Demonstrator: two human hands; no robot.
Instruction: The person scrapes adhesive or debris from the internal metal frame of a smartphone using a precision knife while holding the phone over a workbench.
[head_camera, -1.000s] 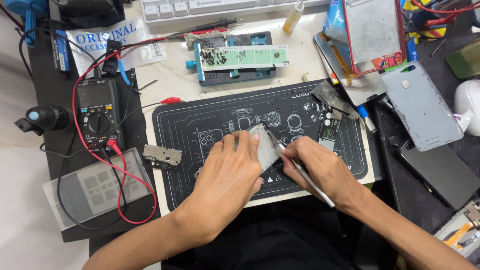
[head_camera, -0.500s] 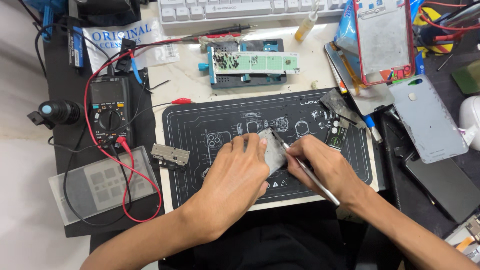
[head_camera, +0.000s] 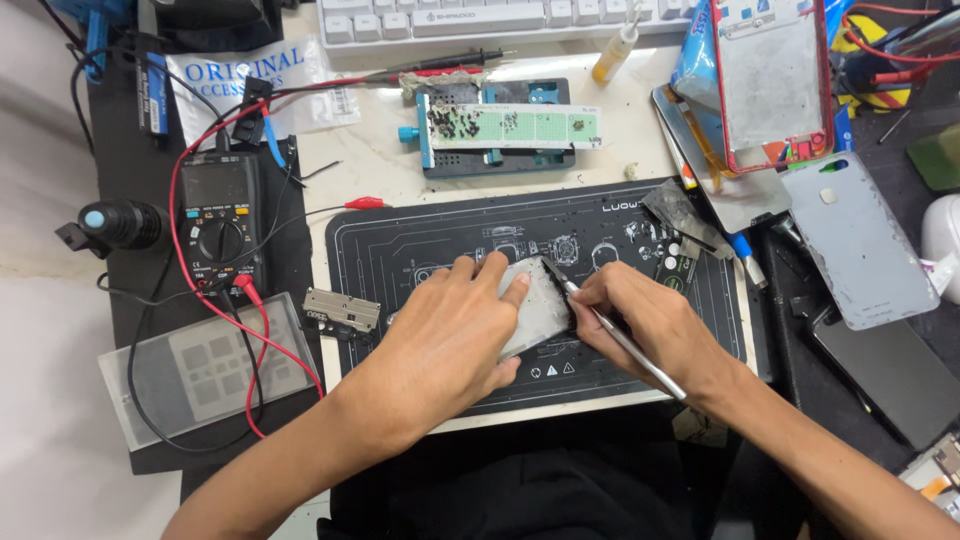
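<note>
1. Head view. Left hand (head_camera: 450, 335) lies palm-down on a flat grey metal plate (head_camera: 535, 305); its fingers (head_camera: 490, 275) are spread apart and press the plate's left part onto the black repair mat (head_camera: 400, 250).
2. Right hand (head_camera: 640, 320): fingers closed around a slim metal tool (head_camera: 620, 340), held like a pen. The tool's tip touches the plate's upper right edge, just beside the left index fingertip.
3. The plate sits between the two hands, partly hidden beneath the left fingers.
4. Left of the left fingers: a small metal shield part (head_camera: 342, 312) at the mat's edge; farther out, a multimeter (head_camera: 220, 230) with red and black leads.
5. Beyond the fingers, on the desk (head_camera: 370, 150): a blue board holder (head_camera: 500, 130).
6. Right of the right fingers: a grey phone back cover (head_camera: 860, 240).
</note>
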